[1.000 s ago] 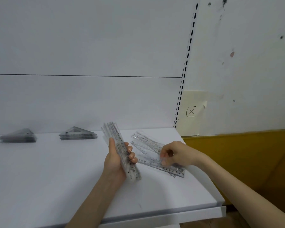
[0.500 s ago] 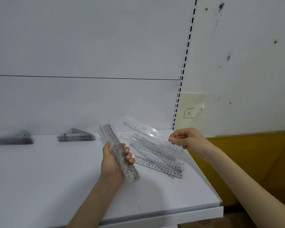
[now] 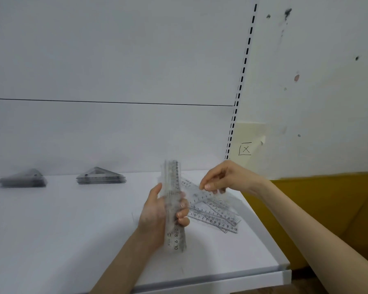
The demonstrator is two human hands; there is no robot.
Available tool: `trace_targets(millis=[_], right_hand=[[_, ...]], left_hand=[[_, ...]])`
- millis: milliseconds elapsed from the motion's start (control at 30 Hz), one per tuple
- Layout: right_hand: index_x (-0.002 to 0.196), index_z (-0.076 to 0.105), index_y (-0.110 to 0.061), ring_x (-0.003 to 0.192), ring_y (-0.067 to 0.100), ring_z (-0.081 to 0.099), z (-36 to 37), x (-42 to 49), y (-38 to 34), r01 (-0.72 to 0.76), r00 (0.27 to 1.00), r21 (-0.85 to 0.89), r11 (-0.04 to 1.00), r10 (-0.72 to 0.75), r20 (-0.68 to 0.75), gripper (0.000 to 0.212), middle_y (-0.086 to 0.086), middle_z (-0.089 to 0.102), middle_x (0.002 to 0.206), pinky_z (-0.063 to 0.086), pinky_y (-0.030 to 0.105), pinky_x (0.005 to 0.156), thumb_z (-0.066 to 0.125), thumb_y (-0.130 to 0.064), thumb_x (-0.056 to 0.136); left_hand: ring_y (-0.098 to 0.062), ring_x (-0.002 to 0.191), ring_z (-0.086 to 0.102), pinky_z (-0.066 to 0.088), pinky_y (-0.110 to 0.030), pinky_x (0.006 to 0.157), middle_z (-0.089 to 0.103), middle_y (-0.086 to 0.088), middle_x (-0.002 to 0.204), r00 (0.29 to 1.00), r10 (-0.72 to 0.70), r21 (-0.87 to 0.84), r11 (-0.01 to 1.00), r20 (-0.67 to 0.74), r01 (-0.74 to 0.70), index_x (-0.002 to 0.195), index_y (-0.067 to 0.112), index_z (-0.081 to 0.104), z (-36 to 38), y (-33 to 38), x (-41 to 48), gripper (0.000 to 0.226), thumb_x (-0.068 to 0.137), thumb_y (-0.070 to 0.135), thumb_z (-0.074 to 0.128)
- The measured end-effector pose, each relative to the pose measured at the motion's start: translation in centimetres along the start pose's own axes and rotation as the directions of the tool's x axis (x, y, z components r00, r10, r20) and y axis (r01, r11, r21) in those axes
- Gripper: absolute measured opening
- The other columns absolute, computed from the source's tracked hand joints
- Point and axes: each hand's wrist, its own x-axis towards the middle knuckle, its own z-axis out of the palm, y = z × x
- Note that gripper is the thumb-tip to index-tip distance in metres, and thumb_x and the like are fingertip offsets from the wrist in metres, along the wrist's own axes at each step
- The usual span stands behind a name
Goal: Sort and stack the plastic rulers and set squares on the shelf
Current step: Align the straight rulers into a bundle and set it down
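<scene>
Nearest, above the front of the white shelf (image 3: 62, 240), the left hand (image 3: 157, 211) wraps its thumb and curled fingers round a bundle of rulers (image 3: 175, 234). The bundle is clear plastic, held almost upright with the printed scale facing the camera and both ends sticking out of the fist. Just beyond it to the right, loose rulers (image 3: 219, 219) lie crisscrossed flat on the shelf near its right edge. Above that heap the right hand (image 3: 227, 179) pinches a single ruler (image 3: 197, 195) between thumb and fingertips, seemingly near one end, though motion blur hides the exact spot. The step in hand looks like adding this ruler to the bundle. It should go best if the ruler is first turned parallel to the bundle, scale side matching, then laid flat against the outer face while the left fingers loosen only enough to admit it. Smooth plastic fans out easily, so tapping the ends square on the shelf should help. Farther back, near the rear panel, sit a set-square stack (image 3: 101, 178) and, well to its left, a second, blurrier set-square stack (image 3: 22, 180). Behind stand a slotted upright (image 3: 245, 60) and a paper note (image 3: 245, 149) marked with an X.
</scene>
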Motion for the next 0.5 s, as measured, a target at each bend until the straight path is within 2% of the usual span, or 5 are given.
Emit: trace_targets(millis=[133, 200, 333, 433, 500], right_hand=[[0.101, 0.075, -0.015, 0.072, -0.006, 0.058, -0.6, 4.1, -2.1, 0.085, 0.996, -0.312, 0.946, -0.085, 0.013, 0.02, -0.004, 0.07, 0.086, 0.041, 0.009, 0.07, 0.075, -0.014, 0.081], [0.111, 0.069, -0.02, 0.072, 0.0, 0.052, 0.1, 5.9, -2.5, 0.131, 0.987, -0.436, 0.89, -0.16, -0.028, 0.036, -0.002, 0.063, 0.091, 0.041, 0.014, 0.069, 0.08, -0.02, 0.077], [0.124, 0.053, -0.02, 0.094, 0.016, 0.06, 2.0, 7.2, -2.0, 0.143, 0.967, -0.304, 0.942, -0.199, -0.161, 0.068, 0.002, 0.059, 0.11, 0.05, 0.025, 0.083, 0.087, -0.015, 0.066], [0.13, 0.05, -0.018, 0.106, 0.012, 0.058, 2.8, 7.4, -0.9, 0.171, 0.953, -0.263, 0.949, -0.227, -0.199, 0.071, 0.0, 0.061, 0.119, 0.046, 0.023, 0.096, 0.086, -0.02, 0.069], [0.134, 0.05, -0.017, 0.109, 0.009, 0.055, 3.1, 7.3, -0.5, 0.096, 0.965, -0.283, 0.954, -0.159, -0.208, 0.069, 0.0, 0.06, 0.124, 0.043, 0.025, 0.101, 0.082, -0.028, 0.074]], left_hand=[[-0.017, 0.042, 0.04, 0.034, -0.02, 0.041, 0.047, -0.011, 0.064, 0.991, -0.123, 0.154, 0.981, 0.051, 0.114, 0.081, 0.003, 0.052, 0.5, -0.3, -0.2, 0.047, 0.089, 0.046, 0.034], [-0.016, 0.041, 0.04, 0.034, -0.019, 0.039, 0.048, -0.01, 0.064, 0.991, -0.129, 0.18, 0.976, 0.033, 0.122, 0.082, 0.004, 0.051, 0.6, -0.5, -0.2, 0.047, 0.093, 0.045, 0.03], [-0.014, 0.04, 0.04, 0.036, -0.02, 0.037, 0.046, -0.008, 0.061, 0.998, -0.068, 0.146, 0.987, -0.01, 0.069, 0.084, 0.005, 0.049, 0.6, -0.5, -0.3, 0.042, 0.095, 0.041, 0.029], [-0.013, 0.041, 0.04, 0.037, -0.021, 0.038, 0.043, -0.006, 0.061, 0.999, -0.031, 0.125, 0.992, -0.025, 0.034, 0.085, 0.006, 0.048, 0.5, -0.4, -0.3, 0.034, 0.09, 0.035, 0.032], [-0.013, 0.041, 0.04, 0.038, -0.022, 0.038, 0.043, -0.006, 0.06, 0.999, -0.027, 0.114, 0.993, -0.029, 0.03, 0.085, 0.006, 0.048, 0.5, -0.3, -0.2, 0.031, 0.085, 0.034, 0.035]])
